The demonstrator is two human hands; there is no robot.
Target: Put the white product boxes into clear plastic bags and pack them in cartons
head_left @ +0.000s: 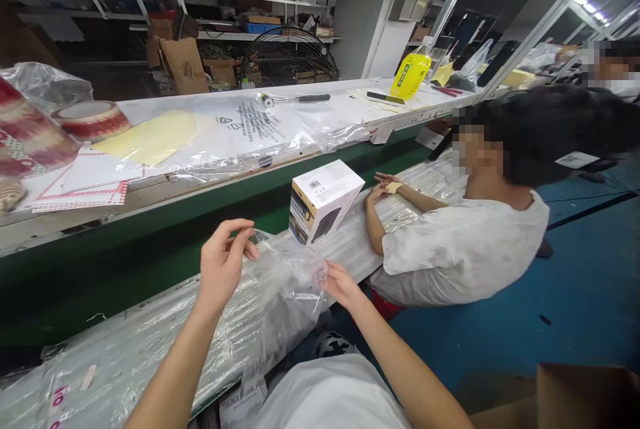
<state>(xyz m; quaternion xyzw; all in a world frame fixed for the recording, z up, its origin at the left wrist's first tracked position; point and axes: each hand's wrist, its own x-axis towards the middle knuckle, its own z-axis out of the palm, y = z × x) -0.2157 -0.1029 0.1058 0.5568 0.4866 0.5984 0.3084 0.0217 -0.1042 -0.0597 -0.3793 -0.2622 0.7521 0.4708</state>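
A clear, crumpled plastic bag [293, 282] stretches between my two hands above the plastic-covered ledge. My left hand [227, 255] pinches its upper left edge between thumb and fingers. On the bag's right side, my right hand [343, 282] has its fingers closed on the film, partly behind it. Just beyond the bag stands a white box [333, 189] with printed pictures and a barcode, upright on the ledge beside the green belt [200, 212]. Neither hand touches the box.
A person [465, 235] in a white shirt sits at the right, hands over the ledge. The raised shelf [320, 125] bears tape rolls [93, 119], a roller tool [295, 99] and a yellow bottle [413, 72]. A cardboard box [585, 395] is at lower right.
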